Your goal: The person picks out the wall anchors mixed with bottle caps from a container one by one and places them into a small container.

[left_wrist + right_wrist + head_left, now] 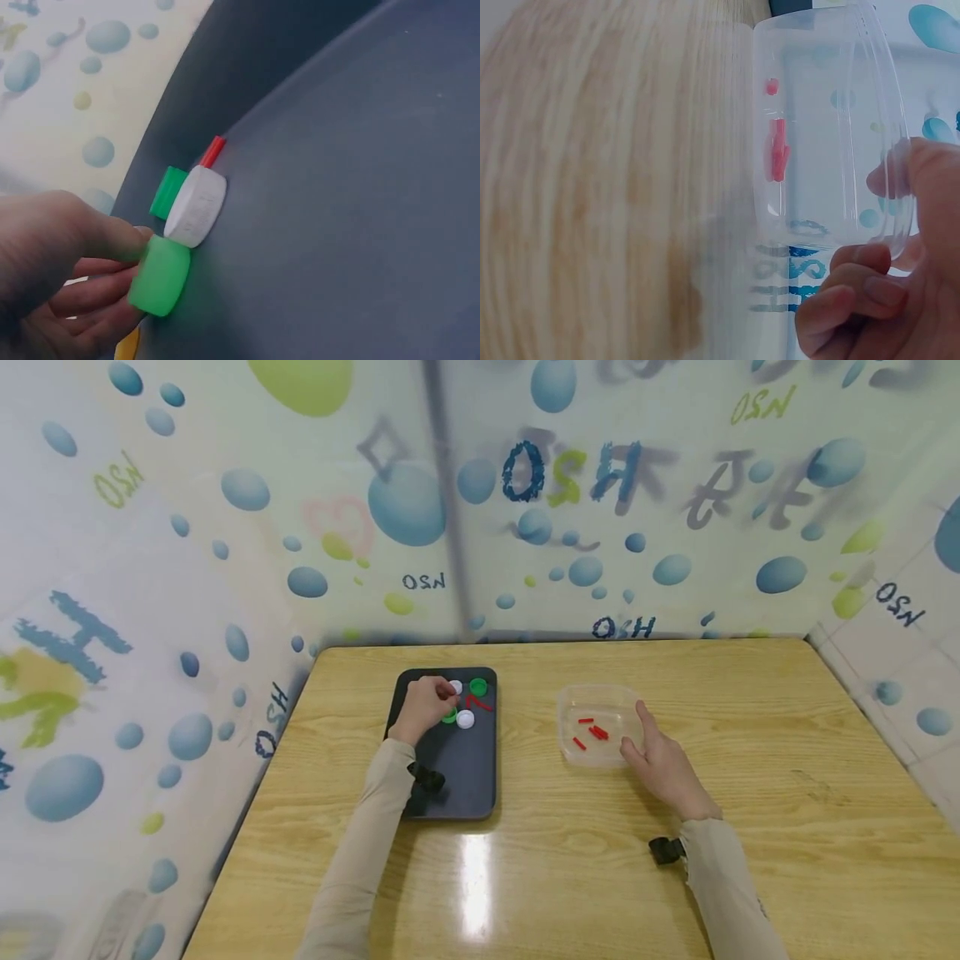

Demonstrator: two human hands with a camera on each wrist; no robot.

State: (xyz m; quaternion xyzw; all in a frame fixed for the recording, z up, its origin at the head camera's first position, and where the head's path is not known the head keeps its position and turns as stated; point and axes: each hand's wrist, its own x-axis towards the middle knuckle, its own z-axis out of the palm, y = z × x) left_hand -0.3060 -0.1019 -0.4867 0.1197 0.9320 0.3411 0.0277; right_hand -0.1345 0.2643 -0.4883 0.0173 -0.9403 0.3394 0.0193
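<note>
My left hand [426, 703] is over the upper part of a dark tray [453, 777], its thumb and fingers curved close together. Near its fingertips lie a green bottle cap [160, 276] and a white cap [196, 206], with a second green cap [478, 687] and another white cap [456, 686] farther up. Whether the fingers pinch anything is hidden. Short red sticks [477, 702] lie among the caps. My right hand [666, 770] grips the right wall of a clear plastic container [573, 758], thumb inside the rim. Several red sticks [598, 732] lie in it.
The tray and container stand apart on a wooden table [547, 860]. A patterned wall [480, 568] rises behind the table's back edge, and another wall stands on the left. A bit of something yellow [127, 345] shows below the left fingers.
</note>
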